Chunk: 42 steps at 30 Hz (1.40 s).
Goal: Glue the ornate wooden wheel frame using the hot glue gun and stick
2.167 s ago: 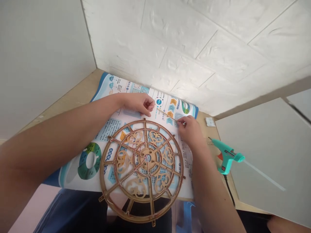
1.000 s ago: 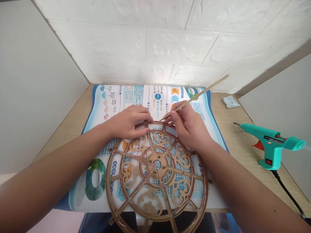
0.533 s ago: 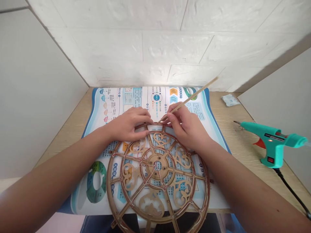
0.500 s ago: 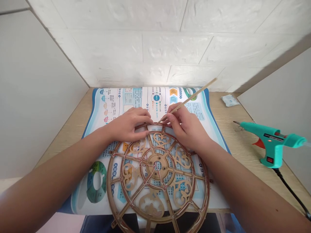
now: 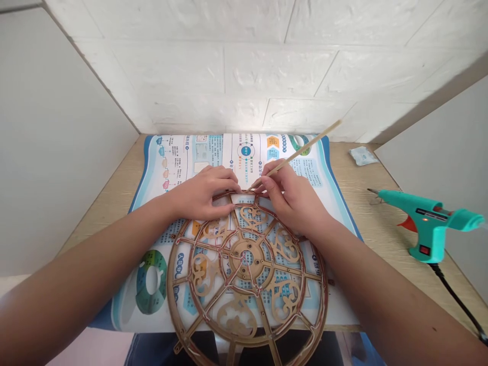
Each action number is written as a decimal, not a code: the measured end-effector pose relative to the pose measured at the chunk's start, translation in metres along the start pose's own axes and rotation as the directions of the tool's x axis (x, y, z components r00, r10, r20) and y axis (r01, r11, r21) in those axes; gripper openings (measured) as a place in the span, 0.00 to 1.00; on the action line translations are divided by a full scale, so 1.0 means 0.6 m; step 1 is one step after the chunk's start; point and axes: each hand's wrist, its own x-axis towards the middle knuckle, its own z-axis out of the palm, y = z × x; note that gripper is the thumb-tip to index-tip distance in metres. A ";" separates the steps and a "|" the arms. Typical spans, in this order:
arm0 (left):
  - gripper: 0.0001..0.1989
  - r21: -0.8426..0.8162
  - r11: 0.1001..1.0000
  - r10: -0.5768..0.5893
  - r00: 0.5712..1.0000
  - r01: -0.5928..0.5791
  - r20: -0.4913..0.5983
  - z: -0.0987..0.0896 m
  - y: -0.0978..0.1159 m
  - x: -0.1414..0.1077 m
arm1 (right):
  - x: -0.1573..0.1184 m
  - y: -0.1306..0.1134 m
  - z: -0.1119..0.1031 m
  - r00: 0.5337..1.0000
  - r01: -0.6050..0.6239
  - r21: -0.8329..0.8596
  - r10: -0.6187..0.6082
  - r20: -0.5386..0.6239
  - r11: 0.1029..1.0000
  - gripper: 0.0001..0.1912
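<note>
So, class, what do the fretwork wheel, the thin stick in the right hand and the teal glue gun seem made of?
The fretwork wheel looks like thin cut plywood, unpainted, its edges dark as if laser-burnt. The stick looks like bare wood or bamboo: pale and matt. The glue gun looks like glossy moulded plastic, with a metal tip.

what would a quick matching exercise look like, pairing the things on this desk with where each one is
Things:
1. teal hot glue gun
2. thin wooden stick
3. wooden fretwork wheel
4. small white packet

Places:
a. pinched in the right hand
b. on the printed poster, under the left hand
c. on the desk, black cord trailing
d. at the desk's back edge

Pairs: 1c, 2a, 3b, 4d
</note>
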 end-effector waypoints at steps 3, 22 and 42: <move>0.17 0.011 1.000 0.002 1.000 -0.002 -0.002 -0.001 0.002 0.000 | -0.001 0.002 -0.001 1.000 0.004 0.049 -0.004 -0.008 0.999 0.09; 0.19 0.003 1.000 -0.021 0.998 0.021 0.051 -0.006 0.008 -0.010 | -0.001 0.002 -0.007 1.000 -0.004 -0.018 0.003 -0.013 1.000 0.09; 0.18 0.018 1.000 -0.026 0.999 0.025 0.040 -0.002 0.008 -0.009 | 0.001 0.006 -0.007 1.000 -0.028 0.019 0.028 0.006 0.999 0.07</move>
